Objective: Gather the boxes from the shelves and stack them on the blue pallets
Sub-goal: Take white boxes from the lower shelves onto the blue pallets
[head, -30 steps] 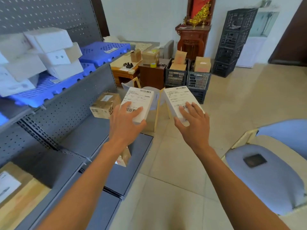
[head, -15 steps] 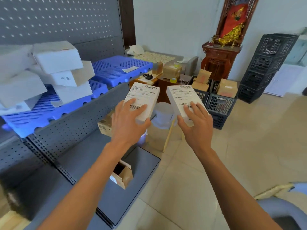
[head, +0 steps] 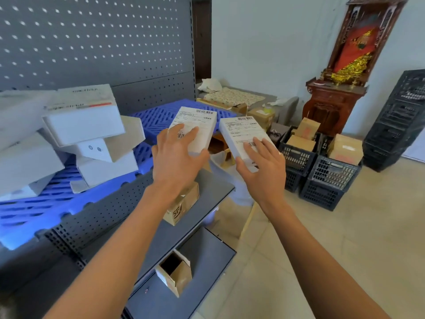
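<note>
My left hand point(head: 176, 161) grips a white labelled box point(head: 196, 125), held out in front of me. My right hand point(head: 264, 169) grips a second white labelled box point(head: 241, 134) beside it. Both boxes hover just before the near edge of a blue pallet point(head: 161, 116) on the top shelf. To the left, another blue pallet point(head: 46, 203) carries a loose stack of several white boxes point(head: 87, 132). A brown cardboard box point(head: 184, 203) rests on the grey middle shelf point(head: 213, 187) under my left wrist.
An open small carton point(head: 174, 272) lies on the lower shelf. Black crates with brown boxes point(head: 322, 162) stand on the floor to the right, taller stacked crates point(head: 400, 120) behind them. A wooden altar cabinet point(head: 333, 104) is against the far wall. Pale tiled floor point(head: 345, 249) spreads right.
Both hands have lifted the two white boxes up and forward, from beside the middle shelf to the level of the blue pallets. My view has swung left and closer to the shelving.
</note>
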The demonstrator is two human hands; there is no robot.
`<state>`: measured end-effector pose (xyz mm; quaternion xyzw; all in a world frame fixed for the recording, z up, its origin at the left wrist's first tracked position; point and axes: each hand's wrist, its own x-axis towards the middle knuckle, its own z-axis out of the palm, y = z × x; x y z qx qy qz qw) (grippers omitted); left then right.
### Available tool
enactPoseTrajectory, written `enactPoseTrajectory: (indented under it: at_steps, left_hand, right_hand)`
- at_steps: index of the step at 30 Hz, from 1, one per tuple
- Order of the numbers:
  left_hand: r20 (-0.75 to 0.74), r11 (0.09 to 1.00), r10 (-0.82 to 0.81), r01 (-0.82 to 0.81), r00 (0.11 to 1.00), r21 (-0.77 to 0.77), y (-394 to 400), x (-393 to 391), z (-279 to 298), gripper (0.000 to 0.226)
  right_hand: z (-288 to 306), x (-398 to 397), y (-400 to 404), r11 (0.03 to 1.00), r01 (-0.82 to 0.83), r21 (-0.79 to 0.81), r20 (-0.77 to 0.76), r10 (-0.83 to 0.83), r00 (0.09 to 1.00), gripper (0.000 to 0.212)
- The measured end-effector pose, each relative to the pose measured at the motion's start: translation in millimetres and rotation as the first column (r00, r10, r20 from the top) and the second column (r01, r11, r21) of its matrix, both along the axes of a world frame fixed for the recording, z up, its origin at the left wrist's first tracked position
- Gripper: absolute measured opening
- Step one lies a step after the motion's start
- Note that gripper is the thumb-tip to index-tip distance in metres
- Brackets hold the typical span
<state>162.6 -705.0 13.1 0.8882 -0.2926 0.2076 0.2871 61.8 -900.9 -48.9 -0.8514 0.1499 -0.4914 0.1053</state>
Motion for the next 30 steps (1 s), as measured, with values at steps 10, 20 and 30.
enactPoseTrajectory:
  at_steps: [10, 20, 30]
  left_hand:
    - [0.007, 0.985, 0.167, -0.166, 0.986, -0.040, -37, 60, 19, 0.054]
    - [0.026, 0.923, 0.384, -0.384, 0.923, -0.024, -48, 105, 10, 0.046]
    - [-0.053, 0.870, 0.494, -0.493, 0.868, 0.036, -52, 112, -5, 0.047]
  right_hand:
    - [25, 104, -44, 0.982, -0.186, -0.001, 0.019, 0.186, 0.982, 0.043]
    - [31, 179, -67, 0.921, -0.390, 0.028, 0.013, 0.389, 0.921, 0.043]
    - [22, 218, -67, 0.844, -0.528, 0.093, -0.119, 0.536, 0.836, 0.046]
